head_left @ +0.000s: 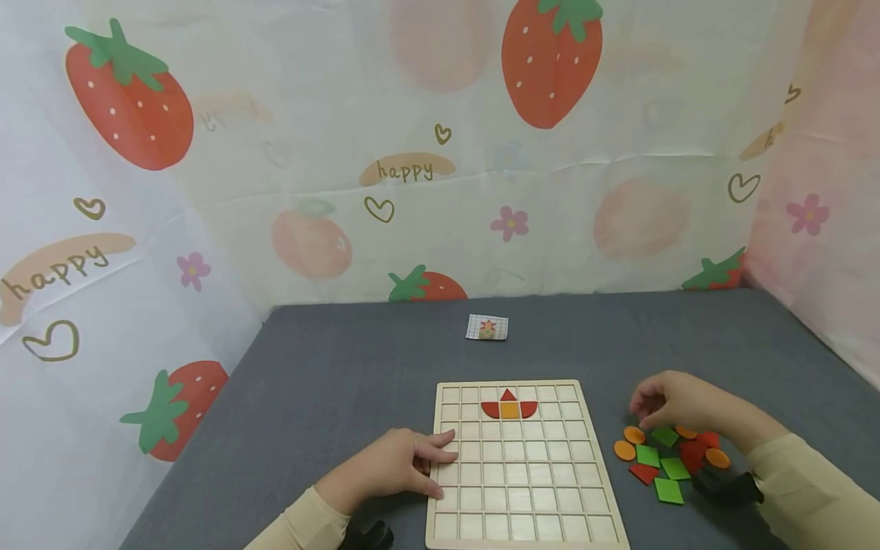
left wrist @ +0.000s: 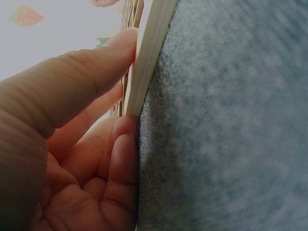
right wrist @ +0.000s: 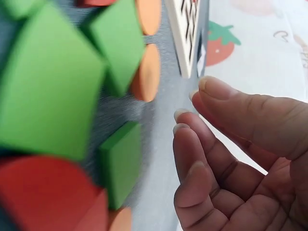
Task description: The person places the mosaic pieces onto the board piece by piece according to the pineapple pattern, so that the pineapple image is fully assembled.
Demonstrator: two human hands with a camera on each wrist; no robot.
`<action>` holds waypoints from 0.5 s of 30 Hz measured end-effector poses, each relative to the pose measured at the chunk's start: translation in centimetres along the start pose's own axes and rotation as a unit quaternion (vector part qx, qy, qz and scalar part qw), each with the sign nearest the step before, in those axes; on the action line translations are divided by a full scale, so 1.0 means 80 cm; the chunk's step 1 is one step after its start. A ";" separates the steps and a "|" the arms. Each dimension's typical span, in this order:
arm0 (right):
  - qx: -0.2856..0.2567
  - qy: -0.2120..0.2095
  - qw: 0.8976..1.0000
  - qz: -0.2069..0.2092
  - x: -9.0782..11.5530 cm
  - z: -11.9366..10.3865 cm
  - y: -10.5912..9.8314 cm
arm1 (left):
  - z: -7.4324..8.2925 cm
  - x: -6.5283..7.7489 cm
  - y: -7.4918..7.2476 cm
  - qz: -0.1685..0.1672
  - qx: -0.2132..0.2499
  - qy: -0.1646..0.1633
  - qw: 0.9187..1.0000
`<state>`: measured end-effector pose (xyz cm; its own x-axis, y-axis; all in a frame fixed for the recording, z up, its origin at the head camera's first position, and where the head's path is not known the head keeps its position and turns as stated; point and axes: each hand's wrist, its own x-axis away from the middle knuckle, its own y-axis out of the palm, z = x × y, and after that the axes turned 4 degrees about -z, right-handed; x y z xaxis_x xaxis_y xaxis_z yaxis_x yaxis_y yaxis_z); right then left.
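Note:
My left hand [head_left: 395, 467] rests at the left edge of a pale wooden grid board [head_left: 525, 475]. Its thumb touches the board's side [left wrist: 147, 60], as the left wrist view shows, while other fingers lie over the rim. Near the board's far end sit an orange square [head_left: 509, 410], a red triangle [head_left: 508, 395] above it and a curved red piece [head_left: 490, 410] on either side. Just over a loose pile of pieces hovers my right hand [head_left: 681, 401], fingers loosely bent. Nothing shows between its thumb and fingertips. Green tiles [right wrist: 53, 86] and orange discs [right wrist: 146, 72] lie beside it.
A small card [head_left: 487, 328] with a printed grid picture lies beyond the board. Right of the board, the pile also holds red pieces [head_left: 643, 474]. Strawberry-patterned cloth [head_left: 564, 252] hangs behind and beside the grey table cover [head_left: 344, 382].

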<state>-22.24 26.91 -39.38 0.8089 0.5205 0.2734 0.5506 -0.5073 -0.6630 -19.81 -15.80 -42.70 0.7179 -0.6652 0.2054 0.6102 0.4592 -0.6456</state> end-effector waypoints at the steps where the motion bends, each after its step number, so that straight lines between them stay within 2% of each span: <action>1: -0.007 -0.002 1.000 -0.004 0.003 0.002 0.001 | 0.000 0.000 0.000 -0.001 0.000 0.000 1.000; 15: -0.068 -0.059 0.994 -0.053 0.024 0.011 0.025 | 0.004 0.001 0.000 0.002 -0.010 -0.001 1.000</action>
<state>-19.81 27.51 -40.81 0.7190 0.6493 0.2477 0.6611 -0.5292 -0.5319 -19.63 -15.67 -42.48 0.7203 -0.6630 0.2041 0.6009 0.4494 -0.6611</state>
